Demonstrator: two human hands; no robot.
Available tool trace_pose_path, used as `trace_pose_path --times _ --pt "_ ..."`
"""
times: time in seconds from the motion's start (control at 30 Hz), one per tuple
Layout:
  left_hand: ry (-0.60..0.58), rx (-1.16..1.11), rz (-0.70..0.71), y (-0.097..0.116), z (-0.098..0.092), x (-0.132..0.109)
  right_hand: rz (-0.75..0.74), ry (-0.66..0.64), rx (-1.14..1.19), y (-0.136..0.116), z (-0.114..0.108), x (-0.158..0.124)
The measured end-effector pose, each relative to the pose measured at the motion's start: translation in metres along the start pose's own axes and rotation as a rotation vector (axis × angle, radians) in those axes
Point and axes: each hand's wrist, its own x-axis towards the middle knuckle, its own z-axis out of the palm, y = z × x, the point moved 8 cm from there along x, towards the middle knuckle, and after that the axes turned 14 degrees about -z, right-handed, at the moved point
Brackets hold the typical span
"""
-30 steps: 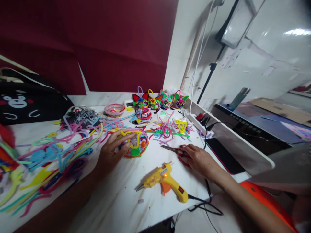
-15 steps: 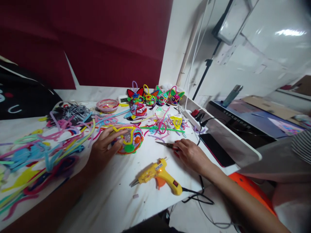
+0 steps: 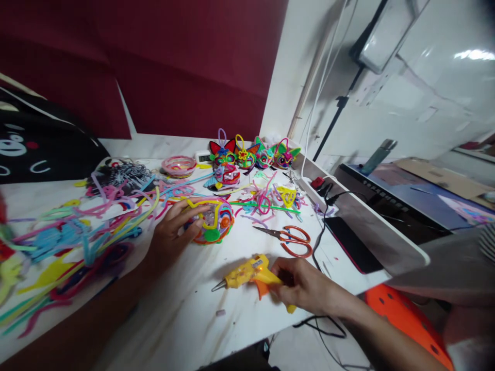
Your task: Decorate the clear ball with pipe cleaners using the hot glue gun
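My left hand [image 3: 174,229] rests on a round ball-like craft of coloured pipe cleaners [image 3: 215,221] on the white table, fingers curled against its left side. My right hand [image 3: 299,286] is closed round the handle of a yellow hot glue gun [image 3: 247,273], whose nozzle points left just above the table. Red-handled scissors [image 3: 288,238] lie free on the table behind the glue gun.
Loose pipe cleaners [image 3: 77,237] cover the table's left half. Several finished pipe-cleaner cat heads [image 3: 253,154] stand at the back, with a small pink bowl [image 3: 178,166]. A power strip [image 3: 319,184] and dark tablet [image 3: 350,242] lie along the right edge. The glue gun's cable [image 3: 320,324] hangs off the front.
My right hand left the scissors on the table, moved toward me and took hold of the glue gun. The left hand stayed on the pipe-cleaner ball.
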Motion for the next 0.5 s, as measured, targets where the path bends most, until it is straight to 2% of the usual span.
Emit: trace_pose_path --times 0.1,0.27,0.37,0.5 --pt "0.003 -0.020 0.002 -0.002 0.000 -0.001 -0.006 0.038 0.353 0.000 0.001 -0.001" --pt "-0.011 -0.038 0.002 -0.005 0.002 -0.001 -0.159 0.253 0.721 -0.016 -0.011 0.002" --pt "-0.019 -0.046 0.006 -0.007 0.002 -0.001 -0.168 0.316 0.761 -0.016 -0.013 0.009" --pt "-0.009 -0.030 -0.010 -0.009 0.001 -0.001 -0.179 0.436 0.588 -0.020 -0.027 0.022"
